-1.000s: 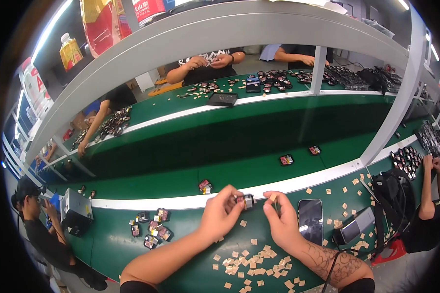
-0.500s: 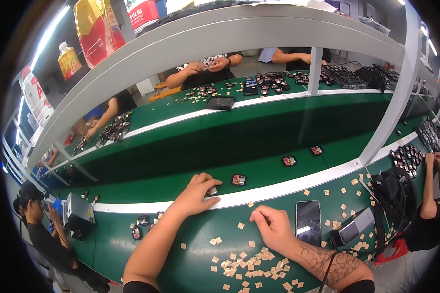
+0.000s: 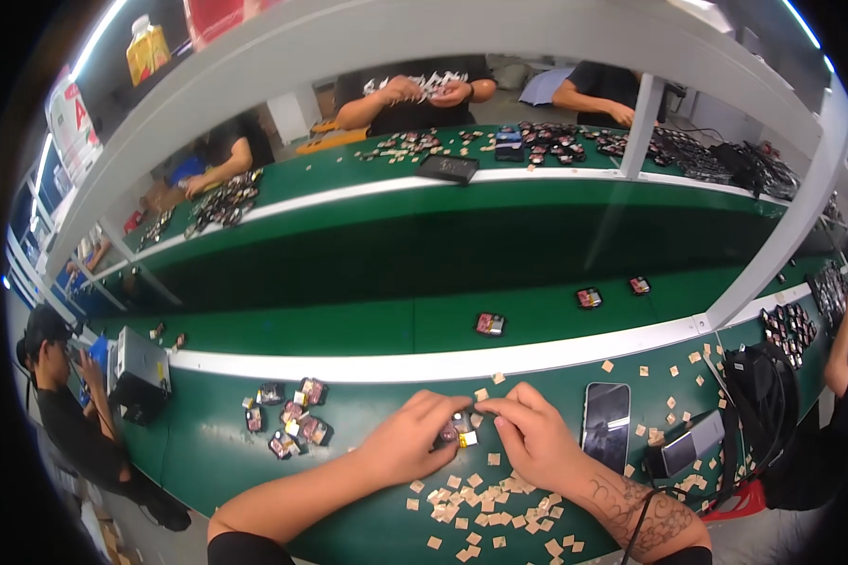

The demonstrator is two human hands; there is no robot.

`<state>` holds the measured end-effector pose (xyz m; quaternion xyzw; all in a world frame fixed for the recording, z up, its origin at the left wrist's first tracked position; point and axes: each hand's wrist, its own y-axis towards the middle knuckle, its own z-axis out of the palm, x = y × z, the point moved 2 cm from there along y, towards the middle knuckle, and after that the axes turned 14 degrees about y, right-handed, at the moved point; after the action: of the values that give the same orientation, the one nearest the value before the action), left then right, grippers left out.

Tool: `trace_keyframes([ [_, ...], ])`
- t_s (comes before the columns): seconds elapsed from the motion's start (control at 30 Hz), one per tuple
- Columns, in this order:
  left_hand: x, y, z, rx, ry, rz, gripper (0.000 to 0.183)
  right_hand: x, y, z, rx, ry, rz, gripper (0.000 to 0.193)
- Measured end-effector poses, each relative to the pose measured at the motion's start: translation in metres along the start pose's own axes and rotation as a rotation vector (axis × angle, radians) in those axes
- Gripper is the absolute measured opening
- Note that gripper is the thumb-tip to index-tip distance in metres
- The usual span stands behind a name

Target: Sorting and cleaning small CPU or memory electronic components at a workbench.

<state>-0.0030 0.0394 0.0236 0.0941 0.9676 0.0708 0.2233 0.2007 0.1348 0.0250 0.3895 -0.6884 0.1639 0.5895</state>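
Observation:
My left hand has its fingers closed round a small electronic module, dark with reddish and silvery parts and a yellow-white patch at its corner. Right beside it, my right hand has thumb and forefinger pinched at the module's edge; what they hold, if anything, is too small to make out. Below both hands lies a loose spread of small tan square pieces. Several similar modules sit in a cluster to the left of my left hand.
A smartphone lies right of my right hand, near a grey box-shaped device and a black bag. Beyond the white rail, single modules rest on the green belt. A metal-cased machine stands left. Other people work around the benches.
My left hand has come back from the belt to the bench with a module. My right hand has moved up beside it, fingertips meeting the module. The view has shifted a little.

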Motion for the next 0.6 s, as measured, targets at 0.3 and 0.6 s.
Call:
trace_keyframes([
  [0.3, 0.003, -0.026, 0.006, -0.068, -0.065, 0.002, 0.064, 0.017, -0.01, 0.024, 0.24, -0.53, -0.061, 0.018],
  [0.6, 0.005, -0.029, 0.012, -0.139, -0.127, 0.019, 0.057, 0.007, -0.004, 0.03, 0.245, -0.536, -0.038, 0.02],
])
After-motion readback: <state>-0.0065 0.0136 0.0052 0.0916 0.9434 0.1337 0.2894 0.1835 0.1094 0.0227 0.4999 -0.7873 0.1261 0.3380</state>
